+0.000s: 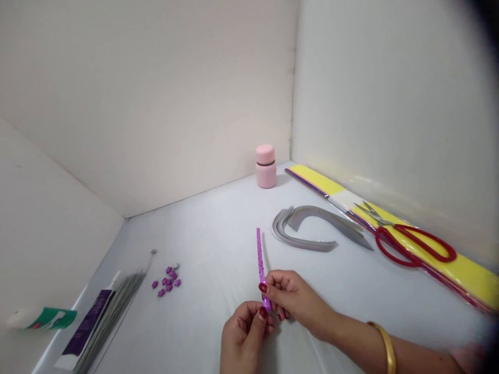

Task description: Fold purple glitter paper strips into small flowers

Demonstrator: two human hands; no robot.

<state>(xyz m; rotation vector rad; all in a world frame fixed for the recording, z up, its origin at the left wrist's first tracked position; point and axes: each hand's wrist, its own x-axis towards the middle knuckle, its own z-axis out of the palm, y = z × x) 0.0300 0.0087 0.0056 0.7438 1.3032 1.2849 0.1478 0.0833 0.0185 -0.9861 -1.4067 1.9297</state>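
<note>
A glittery purple paper strip (260,265) stands nearly upright, leaning slightly, just above the meeting point of the two hands, near the middle of the white surface (195,249). The right hand (298,304) comes in from 4 o'clock, a gold bangle (385,349) on its forearm. Its thumb and fingers (275,283) are pressed together, pinching the strip low down. The left hand (244,337) rises from 6 o'clock, and its fingers (253,317) close in on the strip's lower end, though the exact grip there is partly hidden.

At 12 o'clock, a pink lidded jar (266,166) stands in the corner where the cream walls meet. Around 1 o'clock, curved grey paper strips (304,231) lie loose on the surface. Around 2 o'clock, red-handled scissors (413,244) rest on a long pack of yellow paper strips (460,272), which runs along the right wall. At 9 o'clock, small purple paper flowers (167,280) sit in a cluster, and beyond them at 8 o'clock lies a bundle of thin grey strips (107,317) with a purple label. A glue tube (42,318) with a green label lies further out at 9 o'clock, at the picture's edge.
</note>
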